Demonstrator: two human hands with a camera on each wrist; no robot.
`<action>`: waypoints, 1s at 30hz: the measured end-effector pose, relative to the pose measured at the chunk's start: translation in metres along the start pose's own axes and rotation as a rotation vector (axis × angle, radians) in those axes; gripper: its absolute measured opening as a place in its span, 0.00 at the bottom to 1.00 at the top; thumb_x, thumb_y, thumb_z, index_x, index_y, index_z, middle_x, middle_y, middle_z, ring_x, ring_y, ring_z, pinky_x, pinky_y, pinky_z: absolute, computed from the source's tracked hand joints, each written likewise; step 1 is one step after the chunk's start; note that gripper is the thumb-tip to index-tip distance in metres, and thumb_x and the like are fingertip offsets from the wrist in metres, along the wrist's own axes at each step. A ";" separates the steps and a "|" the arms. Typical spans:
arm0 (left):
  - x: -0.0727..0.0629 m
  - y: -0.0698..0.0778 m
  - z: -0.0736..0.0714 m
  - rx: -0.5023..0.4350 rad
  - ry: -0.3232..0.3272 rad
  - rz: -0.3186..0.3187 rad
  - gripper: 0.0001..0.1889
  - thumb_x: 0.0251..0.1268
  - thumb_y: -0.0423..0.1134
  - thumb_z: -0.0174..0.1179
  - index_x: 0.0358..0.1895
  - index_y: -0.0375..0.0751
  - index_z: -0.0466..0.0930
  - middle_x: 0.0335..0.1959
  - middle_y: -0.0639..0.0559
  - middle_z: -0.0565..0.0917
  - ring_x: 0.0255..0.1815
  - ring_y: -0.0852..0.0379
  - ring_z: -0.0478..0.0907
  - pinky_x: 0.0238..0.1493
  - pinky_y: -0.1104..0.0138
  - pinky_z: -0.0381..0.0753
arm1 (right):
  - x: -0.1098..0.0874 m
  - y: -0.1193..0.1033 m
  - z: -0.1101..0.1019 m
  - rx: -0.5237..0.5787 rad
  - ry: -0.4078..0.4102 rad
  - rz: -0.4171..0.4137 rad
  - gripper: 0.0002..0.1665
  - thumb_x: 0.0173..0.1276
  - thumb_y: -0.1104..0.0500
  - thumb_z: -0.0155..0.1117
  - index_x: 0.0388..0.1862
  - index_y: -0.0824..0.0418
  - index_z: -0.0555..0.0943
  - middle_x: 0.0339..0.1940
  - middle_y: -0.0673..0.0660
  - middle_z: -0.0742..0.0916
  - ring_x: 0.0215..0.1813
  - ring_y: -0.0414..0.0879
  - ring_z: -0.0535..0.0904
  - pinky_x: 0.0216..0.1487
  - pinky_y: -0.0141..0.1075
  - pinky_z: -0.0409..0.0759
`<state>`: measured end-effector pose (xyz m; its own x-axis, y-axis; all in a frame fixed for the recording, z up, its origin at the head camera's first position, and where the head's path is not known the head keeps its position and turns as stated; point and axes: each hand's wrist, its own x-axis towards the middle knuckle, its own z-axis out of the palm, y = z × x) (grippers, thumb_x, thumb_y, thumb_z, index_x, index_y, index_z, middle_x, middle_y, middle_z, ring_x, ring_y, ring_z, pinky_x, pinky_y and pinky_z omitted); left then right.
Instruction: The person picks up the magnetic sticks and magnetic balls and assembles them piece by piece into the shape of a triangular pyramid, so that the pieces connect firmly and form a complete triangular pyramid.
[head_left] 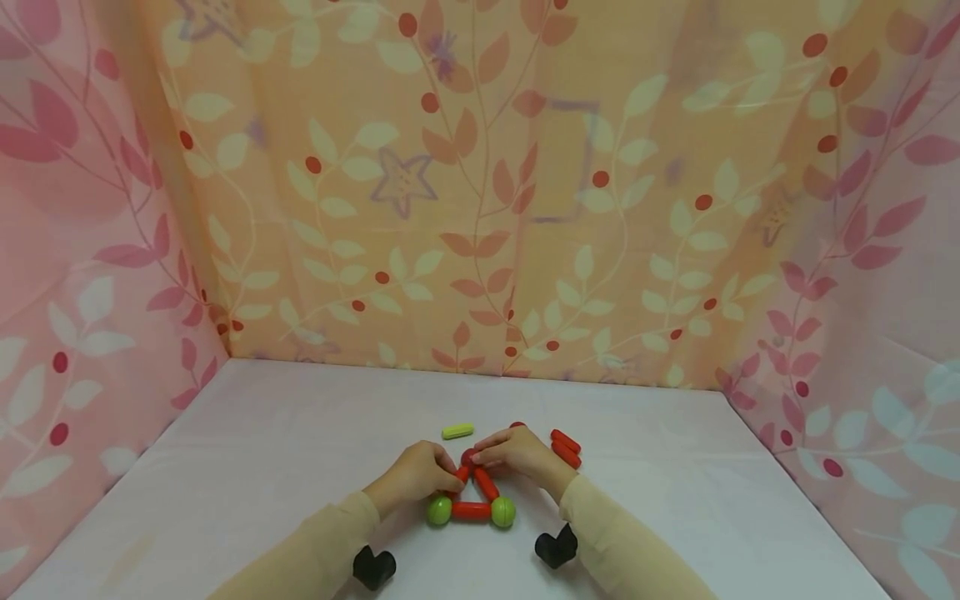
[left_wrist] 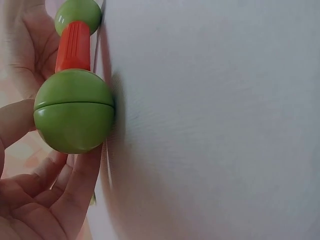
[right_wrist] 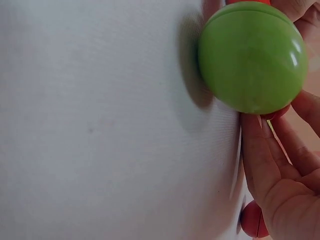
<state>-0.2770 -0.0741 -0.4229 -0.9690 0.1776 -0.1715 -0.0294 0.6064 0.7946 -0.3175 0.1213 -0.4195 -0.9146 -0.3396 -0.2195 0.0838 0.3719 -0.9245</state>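
A triangle of red rods and balls lies on the white table. Its near side is a red rod (head_left: 472,511) between two green balls (head_left: 439,510) (head_left: 503,512); a red ball (head_left: 468,457) forms the far corner. My left hand (head_left: 416,477) pinches the left red rod (head_left: 462,475), partly hidden by the fingers. At the far corner my right hand (head_left: 525,454) holds the red ball between thumb and fingers. The right red rod (head_left: 486,485) slants between the hands. In the wrist views, a green ball (left_wrist: 75,111) and the other green ball (right_wrist: 254,57) cover part of the fingers.
Beyond the hands lie a lime-green rod (head_left: 457,431) and a loose red ball (head_left: 517,425), partly hidden behind the right hand. Two red rods (head_left: 566,454) lie to its right. Black heart-shaped pieces (head_left: 374,568) sit by the forearms. Patterned cloth (head_left: 480,250) encloses the table's back and sides.
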 end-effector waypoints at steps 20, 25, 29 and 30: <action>0.003 -0.003 -0.007 -0.045 -0.027 0.001 0.10 0.55 0.37 0.73 0.36 0.38 0.83 0.29 0.51 0.82 0.30 0.57 0.76 0.34 0.69 0.80 | -0.007 -0.001 -0.004 -0.022 0.049 0.023 0.17 0.65 0.63 0.69 0.51 0.68 0.85 0.43 0.57 0.90 0.42 0.44 0.87 0.50 0.39 0.86; 0.005 -0.004 -0.012 -0.086 -0.009 0.017 0.10 0.54 0.34 0.71 0.38 0.36 0.83 0.30 0.50 0.83 0.29 0.57 0.78 0.33 0.69 0.81 | -0.011 -0.001 -0.010 -0.031 0.078 0.019 0.19 0.65 0.60 0.70 0.53 0.68 0.84 0.43 0.56 0.89 0.43 0.46 0.88 0.50 0.40 0.86; 0.009 -0.003 -0.016 -0.100 0.020 0.034 0.10 0.54 0.32 0.71 0.40 0.34 0.84 0.31 0.50 0.83 0.29 0.58 0.78 0.34 0.68 0.83 | -0.015 -0.002 -0.016 -0.059 0.106 -0.010 0.20 0.65 0.58 0.70 0.53 0.66 0.84 0.44 0.56 0.90 0.44 0.45 0.88 0.52 0.41 0.86; 0.011 -0.003 -0.017 -0.097 0.032 0.038 0.11 0.54 0.33 0.72 0.40 0.35 0.85 0.31 0.51 0.84 0.30 0.58 0.78 0.36 0.68 0.83 | -0.015 -0.003 -0.017 -0.053 0.116 -0.017 0.20 0.65 0.59 0.70 0.53 0.67 0.84 0.44 0.56 0.90 0.44 0.45 0.87 0.52 0.42 0.85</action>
<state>-0.2914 -0.0874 -0.4171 -0.9772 0.1735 -0.1226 -0.0145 0.5214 0.8532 -0.3104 0.1405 -0.4084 -0.9556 -0.2451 -0.1633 0.0494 0.4133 -0.9093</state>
